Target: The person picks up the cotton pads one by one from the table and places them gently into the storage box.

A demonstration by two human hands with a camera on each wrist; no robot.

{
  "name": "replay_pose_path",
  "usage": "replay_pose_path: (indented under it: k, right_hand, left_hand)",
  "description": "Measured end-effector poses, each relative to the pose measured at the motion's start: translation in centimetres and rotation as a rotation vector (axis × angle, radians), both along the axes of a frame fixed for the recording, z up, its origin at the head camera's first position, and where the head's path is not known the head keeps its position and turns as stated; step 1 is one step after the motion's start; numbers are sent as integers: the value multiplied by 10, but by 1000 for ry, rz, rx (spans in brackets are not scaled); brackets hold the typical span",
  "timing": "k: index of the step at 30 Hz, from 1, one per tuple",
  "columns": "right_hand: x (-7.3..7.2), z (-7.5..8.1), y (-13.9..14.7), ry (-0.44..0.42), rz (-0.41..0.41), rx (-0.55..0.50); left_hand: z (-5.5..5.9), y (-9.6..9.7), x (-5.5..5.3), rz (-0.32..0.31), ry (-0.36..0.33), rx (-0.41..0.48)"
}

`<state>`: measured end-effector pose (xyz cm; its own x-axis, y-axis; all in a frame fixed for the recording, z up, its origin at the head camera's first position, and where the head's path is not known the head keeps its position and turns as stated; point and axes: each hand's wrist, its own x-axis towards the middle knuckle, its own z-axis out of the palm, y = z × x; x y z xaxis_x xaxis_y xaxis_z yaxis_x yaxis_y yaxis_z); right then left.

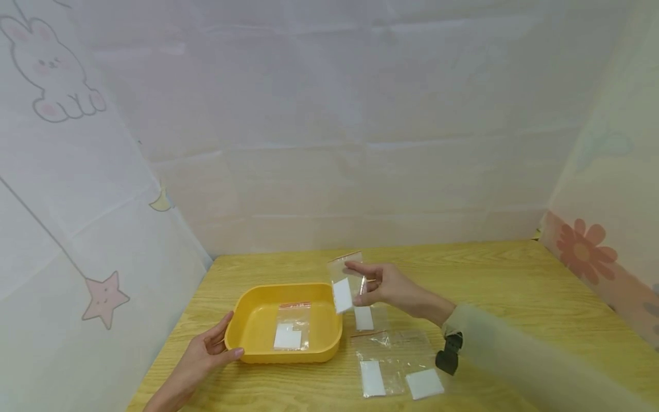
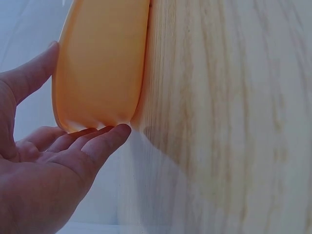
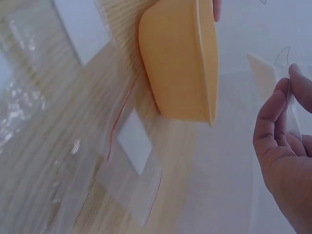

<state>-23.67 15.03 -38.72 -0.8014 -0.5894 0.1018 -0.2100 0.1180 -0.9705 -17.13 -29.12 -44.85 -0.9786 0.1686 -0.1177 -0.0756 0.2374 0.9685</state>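
Observation:
A yellow plastic tub [image 1: 247, 356] stands on the table, and a clear zip bag with white card pieces [image 1: 287, 337] lies inside it. My left hand [image 1: 202, 356] holds the tub's left end, thumb at the front rim and fingers along the outer wall; in the left wrist view the fingers [image 2: 105, 144] touch that wall. Above the tub's right rim, my right hand [image 1: 388, 290] pinches another clear zip bag [image 1: 342, 293] between thumb and fingers. This bag has a red seal line at its top and a white card inside.
Several clear zip bags lie right of the tub: one with a white card [image 1: 363, 318] behind, others with white cards [image 1: 372, 379] [image 3: 135, 141] nearer the front. A cloth wall [image 1: 360, 171] with printed figures encloses the table [image 1: 515, 297] at the back and sides.

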Motion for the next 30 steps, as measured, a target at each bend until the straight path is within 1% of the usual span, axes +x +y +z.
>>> replay_pose_path:
  k: [5, 9, 16, 21, 24, 27, 30]
  right_hand:
    - [-3, -2, -35, -57, 46, -27]
    - [-4, -6, -60, -97, 45, -26]
    - [-3, -13, -94, -95, 3, 24]
    - [1, -17, -114, -140, -37, 45]
    - [4, -19, -123, -164, -65, 63]
    - [5, -24, -130, -200, -78, 31]
    - [5, -29, -136, -248, -88, -16]
  left_hand:
    - [-1, 0, 0, 6, 0, -2]
    - [-2, 0, 0, 4, -6, 4]
    - [-1, 0, 0, -2, -14, 16]
    - [1, -1, 0, -10, -21, 23]
    - [1, -2, 0, -29, -18, 36]
    - [1, -3, 0, -45, -11, 41]
    - [1, -2, 0, -43, -10, 41]
